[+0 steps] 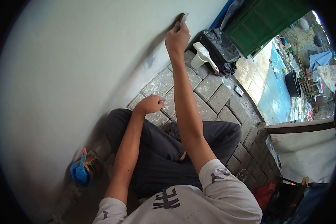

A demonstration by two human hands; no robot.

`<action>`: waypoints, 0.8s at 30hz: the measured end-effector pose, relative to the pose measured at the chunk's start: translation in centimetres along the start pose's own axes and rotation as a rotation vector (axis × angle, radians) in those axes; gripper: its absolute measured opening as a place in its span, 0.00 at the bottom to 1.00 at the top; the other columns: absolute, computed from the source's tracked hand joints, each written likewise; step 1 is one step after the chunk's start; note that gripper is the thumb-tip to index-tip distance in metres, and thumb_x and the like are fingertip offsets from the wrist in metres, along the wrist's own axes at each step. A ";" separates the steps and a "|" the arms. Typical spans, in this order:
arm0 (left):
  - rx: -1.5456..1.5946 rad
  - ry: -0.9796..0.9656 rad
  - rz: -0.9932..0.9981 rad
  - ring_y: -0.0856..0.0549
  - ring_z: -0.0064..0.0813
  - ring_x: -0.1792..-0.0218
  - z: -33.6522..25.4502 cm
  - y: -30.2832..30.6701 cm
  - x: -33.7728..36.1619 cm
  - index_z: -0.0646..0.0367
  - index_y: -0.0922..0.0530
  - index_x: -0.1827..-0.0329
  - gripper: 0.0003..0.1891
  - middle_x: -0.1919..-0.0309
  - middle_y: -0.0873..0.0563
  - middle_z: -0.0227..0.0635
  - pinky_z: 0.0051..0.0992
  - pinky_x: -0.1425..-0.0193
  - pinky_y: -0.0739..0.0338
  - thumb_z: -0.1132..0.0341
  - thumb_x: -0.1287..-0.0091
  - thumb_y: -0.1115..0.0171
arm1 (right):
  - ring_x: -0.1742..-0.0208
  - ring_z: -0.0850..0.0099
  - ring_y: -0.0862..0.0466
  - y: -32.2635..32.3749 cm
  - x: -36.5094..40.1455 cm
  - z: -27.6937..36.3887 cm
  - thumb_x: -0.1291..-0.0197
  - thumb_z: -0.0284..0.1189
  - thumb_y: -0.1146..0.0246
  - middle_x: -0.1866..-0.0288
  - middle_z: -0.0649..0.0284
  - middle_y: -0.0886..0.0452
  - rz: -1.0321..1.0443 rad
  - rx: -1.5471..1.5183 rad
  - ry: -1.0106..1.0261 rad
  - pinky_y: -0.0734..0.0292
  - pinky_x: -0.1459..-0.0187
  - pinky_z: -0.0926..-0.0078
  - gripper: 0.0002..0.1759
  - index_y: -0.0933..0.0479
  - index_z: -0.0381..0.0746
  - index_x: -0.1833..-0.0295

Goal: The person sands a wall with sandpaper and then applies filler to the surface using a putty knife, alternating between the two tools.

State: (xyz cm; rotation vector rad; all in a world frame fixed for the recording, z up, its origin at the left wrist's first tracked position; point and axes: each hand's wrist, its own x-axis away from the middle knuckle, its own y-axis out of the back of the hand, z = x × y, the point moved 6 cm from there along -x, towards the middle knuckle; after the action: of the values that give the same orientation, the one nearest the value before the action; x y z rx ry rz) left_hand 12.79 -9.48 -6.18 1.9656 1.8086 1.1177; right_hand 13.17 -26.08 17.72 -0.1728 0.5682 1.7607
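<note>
My right hand is stretched far forward, its fingers closed on a small flat piece with a dark edge and a pale grey flap, held right at the white wall. Below that hand a grey patch marks the wall near the floor. My left hand rests low by my knee, close to the foot of the wall. Its fingers are curled round a small greyish thing that I cannot make out.
A white tub with a brush across it stands beside a black plastic-covered box. Behind is a green panel. A blue container holding a blue-handled tool sits at lower left. Paving bricks cover the ground.
</note>
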 end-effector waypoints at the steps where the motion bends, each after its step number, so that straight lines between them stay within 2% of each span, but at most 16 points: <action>1: 0.031 -0.084 -0.077 0.13 0.52 0.59 0.6 -0.4 -0.2 0.61 0.14 0.45 0.21 0.62 0.13 0.57 0.44 0.50 0.22 0.53 0.27 0.41 | 0.55 0.42 0.12 0.0 0.3 0.6 0.23 0.24 0.50 0.58 0.34 0.15 -0.135 -0.040 0.200 0.20 0.56 0.58 0.22 0.33 0.25 0.29; 2: 0.067 -0.165 -0.157 0.13 0.52 0.60 1.2 -0.5 -0.7 0.61 0.14 0.45 0.21 0.63 0.13 0.57 0.44 0.51 0.22 0.53 0.27 0.41 | 0.55 0.42 0.12 -0.7 0.0 0.0 0.23 0.24 0.50 0.58 0.34 0.15 -0.137 -0.044 0.209 0.20 0.56 0.58 0.22 0.33 0.25 0.29; 4: 0.055 -0.112 -0.120 0.13 0.52 0.61 0.7 -0.3 -0.2 0.62 0.14 0.47 0.21 0.64 0.13 0.56 0.43 0.52 0.22 0.53 0.27 0.41 | 0.59 0.41 0.13 -1.1 1.0 0.4 0.23 0.24 0.50 0.62 0.34 0.16 -0.148 0.004 0.345 0.20 0.59 0.57 0.22 0.32 0.25 0.29; 6: -0.067 0.051 0.026 0.13 0.51 0.58 1.1 -0.3 -0.4 0.62 0.14 0.46 0.21 0.61 0.12 0.55 0.43 0.49 0.22 0.53 0.27 0.41 | 0.60 0.40 0.13 -0.2 1.5 -0.1 0.23 0.24 0.50 0.63 0.32 0.17 -0.123 -0.029 0.310 0.21 0.60 0.57 0.23 0.33 0.25 0.28; 8: -0.036 0.029 0.005 0.12 0.50 0.54 1.7 -0.9 -0.3 0.61 0.14 0.44 0.20 0.58 0.11 0.53 0.42 0.46 0.21 0.54 0.27 0.40 | 0.60 0.40 0.14 -0.3 1.1 -0.8 0.24 0.23 0.50 0.62 0.32 0.17 -0.066 -0.016 0.168 0.21 0.60 0.58 0.24 0.35 0.25 0.27; 10: -0.001 -0.103 -0.116 0.12 0.49 0.57 1.2 -0.4 -0.4 0.61 0.14 0.46 0.19 0.61 0.10 0.51 0.40 0.48 0.20 0.56 0.28 0.40 | 0.62 0.41 0.13 -1.2 1.0 -1.2 0.24 0.23 0.50 0.64 0.32 0.17 -0.089 0.019 0.269 0.21 0.60 0.58 0.23 0.33 0.25 0.28; 12: 0.008 -0.065 -0.042 0.11 0.49 0.56 1.4 -1.1 -0.8 0.61 0.14 0.45 0.19 0.60 0.10 0.50 0.41 0.48 0.20 0.56 0.28 0.40 | 0.57 0.42 0.12 -0.5 1.2 -1.9 0.25 0.23 0.49 0.60 0.32 0.16 -0.202 -0.086 0.383 0.20 0.55 0.58 0.23 0.32 0.24 0.29; 13: 0.007 -0.037 -0.018 0.11 0.48 0.55 1.6 -1.0 -1.0 0.61 0.14 0.45 0.19 0.59 0.10 0.51 0.41 0.48 0.20 0.56 0.28 0.40 | 0.49 0.44 0.13 -0.7 0.5 -3.8 0.25 0.23 0.49 0.54 0.34 0.15 -0.037 -0.066 0.048 0.20 0.49 0.58 0.22 0.31 0.24 0.30; 14: 0.004 -0.007 0.006 0.11 0.48 0.54 1.7 -1.0 -1.0 0.61 0.14 0.44 0.20 0.58 0.10 0.51 0.41 0.47 0.20 0.56 0.28 0.40 | 0.49 0.44 0.13 -0.5 1.2 -3.8 0.25 0.23 0.49 0.54 0.34 0.15 -0.039 -0.067 0.044 0.20 0.49 0.58 0.22 0.31 0.24 0.30; 16: 0.010 -0.034 -0.025 0.12 0.49 0.56 1.9 -0.3 -1.3 0.62 0.14 0.45 0.19 0.58 0.10 0.52 0.41 0.48 0.20 0.56 0.28 0.40 | 0.47 0.46 0.13 -0.5 2.3 -2.0 0.25 0.22 0.49 0.50 0.36 0.15 -0.052 -0.069 0.216 0.21 0.48 0.62 0.22 0.30 0.24 0.30; 17: -0.020 -0.031 -0.072 0.12 0.52 0.56 2.0 -0.1 -1.6 0.64 0.14 0.48 0.20 0.59 0.11 0.55 0.43 0.49 0.20 0.54 0.28 0.40 | 0.47 0.46 0.13 -0.7 2.2 -1.7 0.25 0.22 0.49 0.50 0.36 0.15 -0.043 -0.073 0.221 0.21 0.48 0.62 0.22 0.30 0.24 0.30; 18: -0.041 -0.022 -0.101 0.13 0.55 0.56 1.9 -0.6 -1.1 0.65 0.14 0.52 0.21 0.60 0.12 0.58 0.45 0.49 0.21 0.53 0.29 0.40 | 0.45 0.48 0.13 -0.6 2.6 -2.5 0.25 0.23 0.47 0.48 0.36 0.15 -0.022 -0.101 0.147 0.21 0.46 0.63 0.21 0.29 0.25 0.31; 19: 0.004 -0.017 -0.003 0.13 0.54 0.57 1.9 -0.9 -1.4 0.63 0.14 0.49 0.21 0.59 0.12 0.57 0.45 0.49 0.21 0.53 0.29 0.40 | 0.43 0.49 0.13 -0.2 3.1 -3.4 0.25 0.24 0.46 0.46 0.36 0.16 -0.012 -0.126 0.066 0.22 0.44 0.65 0.20 0.27 0.26 0.33; 20: -0.001 -0.020 -0.004 0.13 0.54 0.57 1.7 -0.7 -1.2 0.63 0.14 0.49 0.21 0.59 0.12 0.57 0.45 0.49 0.21 0.53 0.29 0.40 | 0.42 0.51 0.14 -0.2 2.7 -3.6 0.25 0.24 0.45 0.44 0.37 0.16 -0.011 -0.163 0.007 0.22 0.42 0.67 0.19 0.25 0.26 0.34; 21: 0.003 -0.033 -0.011 0.13 0.52 0.55 1.5 -0.6 -1.1 0.62 0.14 0.47 0.20 0.58 0.11 0.54 0.43 0.48 0.20 0.55 0.28 0.40 | 0.51 0.52 0.11 -0.2 3.2 -2.5 0.25 0.25 0.46 0.50 0.36 0.15 -0.125 -0.186 0.216 0.21 0.49 0.66 0.19 0.25 0.27 0.34; 24: 0.001 -0.056 -0.041 0.12 0.50 0.52 1.4 -0.5 -0.9 0.61 0.14 0.45 0.19 0.57 0.10 0.52 0.41 0.45 0.20 0.57 0.28 0.41 | 0.56 0.53 0.10 -0.9 3.3 -3.0 0.25 0.25 0.46 0.55 0.37 0.14 -0.084 -0.120 0.104 0.21 0.53 0.66 0.20 0.26 0.27 0.33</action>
State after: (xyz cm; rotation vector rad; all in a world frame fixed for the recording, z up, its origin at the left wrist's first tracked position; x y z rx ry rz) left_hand 13.44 -9.73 -7.77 1.9315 1.8122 1.0396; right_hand 12.54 -24.43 13.50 -0.3684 0.5227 1.7120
